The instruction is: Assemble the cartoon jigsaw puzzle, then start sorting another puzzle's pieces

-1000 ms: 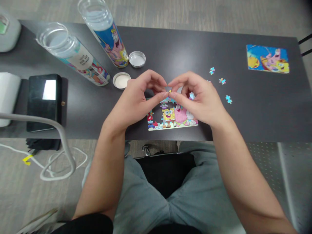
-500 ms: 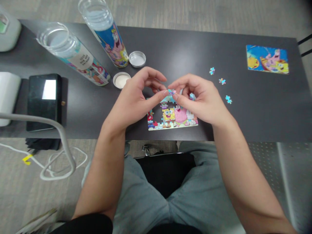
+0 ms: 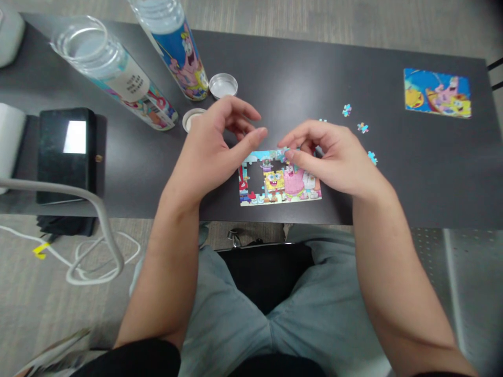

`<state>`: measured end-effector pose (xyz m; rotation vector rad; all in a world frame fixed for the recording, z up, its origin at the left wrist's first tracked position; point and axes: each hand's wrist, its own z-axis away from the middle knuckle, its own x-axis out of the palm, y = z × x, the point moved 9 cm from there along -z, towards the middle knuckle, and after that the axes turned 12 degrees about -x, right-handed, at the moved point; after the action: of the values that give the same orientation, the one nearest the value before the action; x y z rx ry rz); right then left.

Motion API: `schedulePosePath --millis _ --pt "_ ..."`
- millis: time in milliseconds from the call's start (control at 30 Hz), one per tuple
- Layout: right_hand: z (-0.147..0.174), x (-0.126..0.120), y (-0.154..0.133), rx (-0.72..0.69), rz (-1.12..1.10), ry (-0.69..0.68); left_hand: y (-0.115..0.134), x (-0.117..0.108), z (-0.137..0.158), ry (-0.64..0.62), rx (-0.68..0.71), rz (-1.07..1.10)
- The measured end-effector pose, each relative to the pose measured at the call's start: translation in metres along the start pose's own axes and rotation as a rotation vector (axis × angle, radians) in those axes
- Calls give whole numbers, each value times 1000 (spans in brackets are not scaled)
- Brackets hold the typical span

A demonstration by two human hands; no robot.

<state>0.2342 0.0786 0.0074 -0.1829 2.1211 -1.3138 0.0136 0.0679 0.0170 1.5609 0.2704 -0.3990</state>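
A partly assembled jigsaw puzzle (image 3: 293,180) of cartoon figures lies close to the table's front edge, with dark gaps at its left and upper middle. My right hand (image 3: 328,157) reaches over its upper right part, thumb and forefinger closed on a small bluish puzzle piece (image 3: 282,153) at the puzzle's upper edge; the fingers partly hide it. Over the upper left corner hovers my left hand (image 3: 222,152), thumb and fingers apart and nothing between them. Loose puzzle pieces (image 3: 362,128) are scattered right of and behind my right hand, one partly covered by it.
Two clear plastic jars (image 3: 118,78) with cartoon labels stand at the back left, near two round lids (image 3: 223,86). A finished-looking cartoon picture (image 3: 437,94) lies far right. A black device (image 3: 66,157) and a grey cable (image 3: 100,220) are on the left.
My left hand has let go of the small piece and drawn off to the upper left. My right hand has shifted slightly right. The view has moved a little.
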Motion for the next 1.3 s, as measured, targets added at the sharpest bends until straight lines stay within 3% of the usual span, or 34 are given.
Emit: schedulePosePath --millis 200,533,833,1033,1300 --pt "2 -3 10 44 19 -1 -13 -7 -7 31 15 -67" --pt "1 13 7 74 74 -102 -8 -3 -2 6 22 -121" --pt "-2 14 3 35 138 -102 -14 -1 -7 0 18 -116" --pt "-6 15 -4 -67 213 -95 -11 0 -5 -5 38 -149" --pt "-7 9 -2 -96 294 -49 -5 6 0 -68 29 -308"
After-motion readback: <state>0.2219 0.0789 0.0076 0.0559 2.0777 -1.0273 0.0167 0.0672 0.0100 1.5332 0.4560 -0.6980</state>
